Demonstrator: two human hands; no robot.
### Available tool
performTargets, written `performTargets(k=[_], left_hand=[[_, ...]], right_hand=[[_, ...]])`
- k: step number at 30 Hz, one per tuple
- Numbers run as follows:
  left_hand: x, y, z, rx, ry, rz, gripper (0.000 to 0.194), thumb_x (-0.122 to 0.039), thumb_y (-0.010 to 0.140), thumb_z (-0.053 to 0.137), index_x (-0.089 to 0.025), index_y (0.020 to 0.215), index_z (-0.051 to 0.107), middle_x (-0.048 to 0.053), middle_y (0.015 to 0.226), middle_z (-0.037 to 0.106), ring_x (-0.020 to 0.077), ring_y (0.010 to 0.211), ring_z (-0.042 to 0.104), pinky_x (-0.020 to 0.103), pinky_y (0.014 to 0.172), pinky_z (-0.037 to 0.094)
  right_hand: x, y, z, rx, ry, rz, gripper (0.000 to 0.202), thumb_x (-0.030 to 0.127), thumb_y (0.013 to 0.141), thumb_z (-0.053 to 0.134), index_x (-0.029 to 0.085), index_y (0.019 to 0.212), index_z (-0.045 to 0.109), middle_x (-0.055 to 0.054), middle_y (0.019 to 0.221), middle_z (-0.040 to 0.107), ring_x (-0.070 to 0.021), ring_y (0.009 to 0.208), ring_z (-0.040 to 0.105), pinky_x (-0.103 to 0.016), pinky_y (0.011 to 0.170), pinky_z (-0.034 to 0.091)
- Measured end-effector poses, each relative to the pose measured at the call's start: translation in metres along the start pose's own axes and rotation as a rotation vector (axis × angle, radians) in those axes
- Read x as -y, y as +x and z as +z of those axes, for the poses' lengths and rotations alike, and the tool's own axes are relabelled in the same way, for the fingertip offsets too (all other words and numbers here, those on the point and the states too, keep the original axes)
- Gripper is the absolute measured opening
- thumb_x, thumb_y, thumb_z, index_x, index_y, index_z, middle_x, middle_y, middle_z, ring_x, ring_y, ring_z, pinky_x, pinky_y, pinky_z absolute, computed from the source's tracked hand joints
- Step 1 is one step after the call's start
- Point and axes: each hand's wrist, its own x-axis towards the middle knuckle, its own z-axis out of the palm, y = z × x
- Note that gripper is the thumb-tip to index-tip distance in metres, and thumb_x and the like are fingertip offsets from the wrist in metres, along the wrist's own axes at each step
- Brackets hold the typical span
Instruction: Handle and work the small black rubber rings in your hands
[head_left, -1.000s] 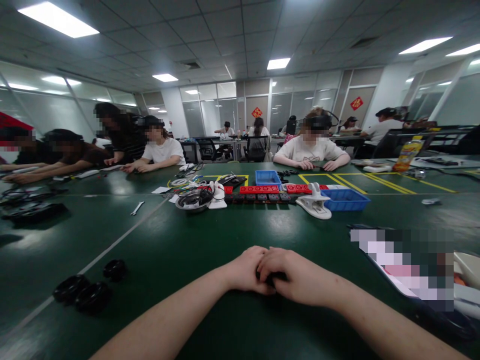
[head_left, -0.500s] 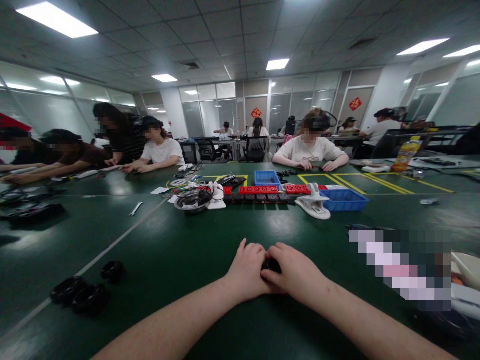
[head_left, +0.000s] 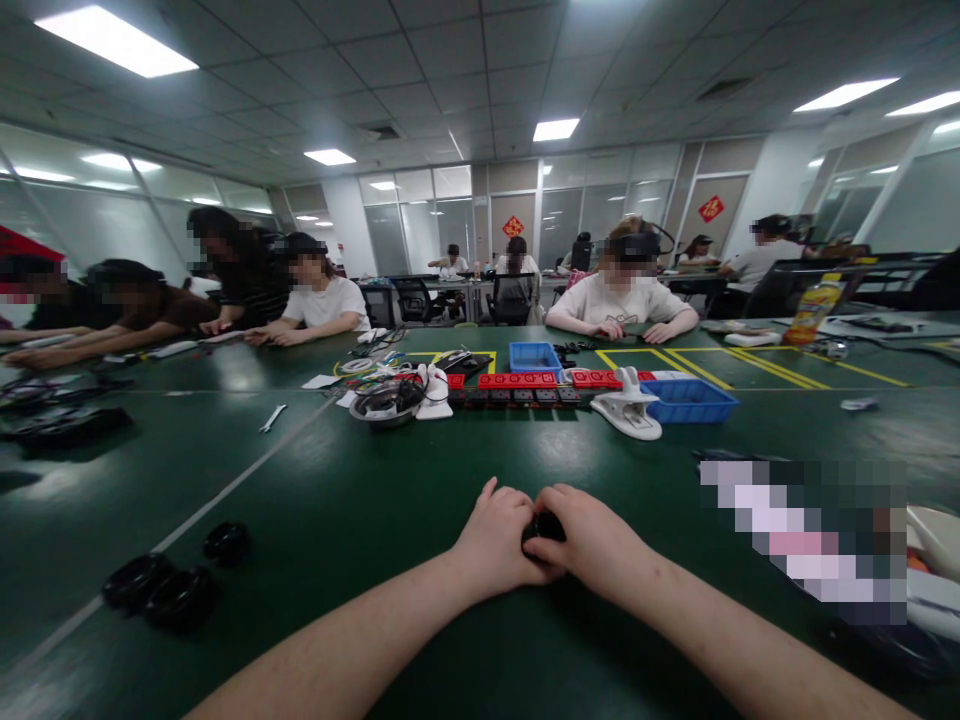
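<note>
A small round black object (head_left: 547, 527) is held between my two hands over the green table (head_left: 360, 510), low in the middle of the view. My left hand (head_left: 501, 530) is curled against its left side, one finger pointing up and away from the others. From the right, my right hand (head_left: 581, 525) wraps round it, thumb below and fingers above. Much of the object is hidden by the fingers. At the lower left lie black rings (head_left: 180, 598), apart from both hands.
Beyond my hands stand a metal bowl (head_left: 384, 402), red blocks (head_left: 521, 380), a white clamp (head_left: 628, 408) and a blue tray (head_left: 691, 401). A wrench (head_left: 273, 418) lies to the left. A person (head_left: 622, 290) sits opposite. White items (head_left: 934, 590) are at the right edge.
</note>
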Motion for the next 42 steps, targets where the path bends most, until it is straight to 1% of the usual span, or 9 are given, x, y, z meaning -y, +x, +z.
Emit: performTargets(k=[6, 11, 17, 23, 27, 30, 34, 38, 42], left_hand=[[0.016, 0.004, -0.008, 0.095, -0.126, 0.156, 0.034, -0.034, 0.058, 0.072, -0.02, 0.087, 0.062, 0.002, 0.093, 0.058, 0.0217, 0.092, 0.051, 0.033, 0.085, 0.039], [0.025, 0.006, -0.005, 0.121, -0.246, 0.175, 0.03, -0.03, 0.058, 0.074, -0.02, 0.084, 0.063, 0.001, 0.093, 0.057, 0.0188, 0.092, 0.052, 0.029, 0.082, 0.041], [0.032, 0.007, -0.003, 0.185, -0.269, 0.204, 0.027, -0.03, 0.059, 0.073, -0.023, 0.083, 0.064, 0.0, 0.1, 0.055, 0.0196, 0.098, 0.05, 0.03, 0.087, 0.039], [0.033, 0.006, -0.002, 0.186, -0.261, 0.228, 0.031, -0.03, 0.06, 0.072, -0.023, 0.088, 0.063, 0.001, 0.105, 0.053, 0.0217, 0.102, 0.047, 0.032, 0.091, 0.036], [0.027, 0.004, -0.004, 0.135, -0.26, 0.192, 0.055, -0.033, 0.055, 0.075, -0.023, 0.106, 0.055, 0.002, 0.106, 0.053, 0.0226, 0.098, 0.049, 0.034, 0.088, 0.039], [0.021, 0.003, -0.006, 0.108, -0.226, 0.155, 0.062, -0.04, 0.055, 0.073, -0.025, 0.112, 0.051, 0.002, 0.106, 0.053, 0.0235, 0.097, 0.048, 0.036, 0.086, 0.04], [0.014, 0.002, -0.003, 0.077, -0.129, 0.154, 0.061, -0.045, 0.055, 0.072, -0.022, 0.108, 0.053, 0.004, 0.106, 0.054, 0.0255, 0.099, 0.047, 0.038, 0.09, 0.036], [0.012, 0.002, 0.003, 0.045, -0.072, 0.125, 0.048, -0.043, 0.058, 0.069, -0.016, 0.094, 0.056, 0.006, 0.093, 0.058, 0.0227, 0.089, 0.051, 0.034, 0.083, 0.04], [0.015, 0.004, 0.006, 0.006, -0.039, 0.136, 0.041, -0.042, 0.059, 0.068, -0.016, 0.088, 0.056, 0.005, 0.087, 0.059, 0.0213, 0.084, 0.053, 0.033, 0.082, 0.04]], right_hand=[[-0.002, -0.005, -0.014, 0.099, 0.012, -0.196, 0.026, 0.018, 0.07, 0.06, 0.018, 0.096, 0.061, -0.007, 0.095, 0.059, -0.0201, 0.089, 0.052, -0.032, 0.079, 0.04], [-0.001, -0.008, -0.016, 0.089, 0.003, -0.363, 0.03, 0.006, 0.069, 0.054, 0.018, 0.095, 0.062, -0.005, 0.094, 0.062, -0.02, 0.093, 0.05, -0.031, 0.081, 0.039], [0.002, -0.008, -0.01, 0.146, 0.082, -0.501, 0.035, -0.003, 0.064, 0.041, 0.018, 0.077, 0.065, -0.002, 0.094, 0.064, -0.0169, 0.095, 0.053, -0.031, 0.09, 0.035], [0.002, -0.008, -0.009, 0.114, 0.119, -0.467, 0.036, 0.0, 0.062, 0.042, 0.021, 0.081, 0.064, 0.0, 0.089, 0.064, -0.0159, 0.091, 0.055, -0.039, 0.101, 0.02], [0.006, -0.01, -0.012, -0.002, 0.123, -0.379, 0.033, 0.006, 0.066, 0.047, 0.018, 0.093, 0.06, -0.004, 0.093, 0.061, -0.0177, 0.091, 0.052, -0.034, 0.09, 0.034], [0.006, -0.01, -0.013, -0.059, 0.073, -0.234, 0.028, 0.021, 0.072, 0.053, 0.017, 0.1, 0.057, -0.007, 0.097, 0.057, -0.0206, 0.092, 0.049, -0.033, 0.082, 0.038], [0.005, -0.008, -0.006, -0.038, -0.028, -0.115, 0.036, 0.034, 0.072, 0.057, 0.016, 0.104, 0.054, -0.009, 0.095, 0.056, -0.0228, 0.09, 0.05, -0.035, 0.079, 0.039], [0.003, -0.005, 0.004, -0.02, -0.098, -0.083, 0.03, 0.033, 0.074, 0.054, 0.016, 0.098, 0.056, -0.009, 0.092, 0.056, -0.0224, 0.087, 0.051, -0.034, 0.077, 0.04], [0.002, -0.002, 0.009, -0.031, -0.102, -0.065, 0.026, 0.033, 0.076, 0.051, 0.016, 0.096, 0.056, -0.008, 0.09, 0.056, -0.0209, 0.084, 0.052, -0.032, 0.074, 0.04]])
